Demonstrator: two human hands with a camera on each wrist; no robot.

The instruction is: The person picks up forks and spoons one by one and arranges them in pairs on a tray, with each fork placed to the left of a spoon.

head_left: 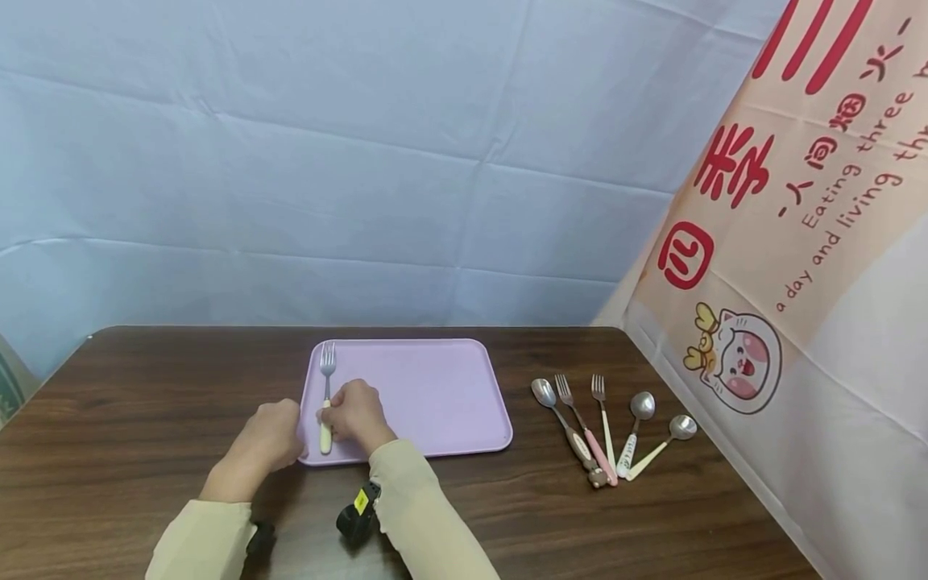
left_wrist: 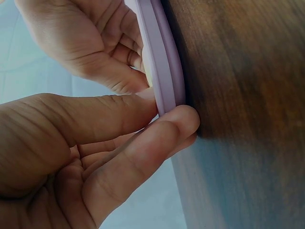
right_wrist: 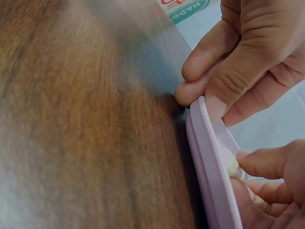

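Observation:
A lilac rectangular tray (head_left: 428,395) lies on the dark wooden table. On its left side a fork (head_left: 328,360) with a pale yellow handle stands lengthwise, tines toward the far rim. My right hand (head_left: 358,412) pinches the handle between thumb and fingers; the right wrist view catches the rounded handle end (right_wrist: 232,167) just inside the rim. With thumb above and fingers beneath, my left hand (left_wrist: 109,124) pinches the tray's near left corner, its rim (left_wrist: 162,62) between them. In the head view the left hand (head_left: 271,435) partly hides that corner.
Right of the tray lie a brown-handled spoon (head_left: 573,435), a pink-handled fork (head_left: 590,435), a cream-handled fork (head_left: 604,419), a white-handled spoon (head_left: 629,451) and a cream-handled spoon (head_left: 656,459). A pale blue cloth (head_left: 326,177) hangs behind the table, a printed banner (head_left: 819,266) at right.

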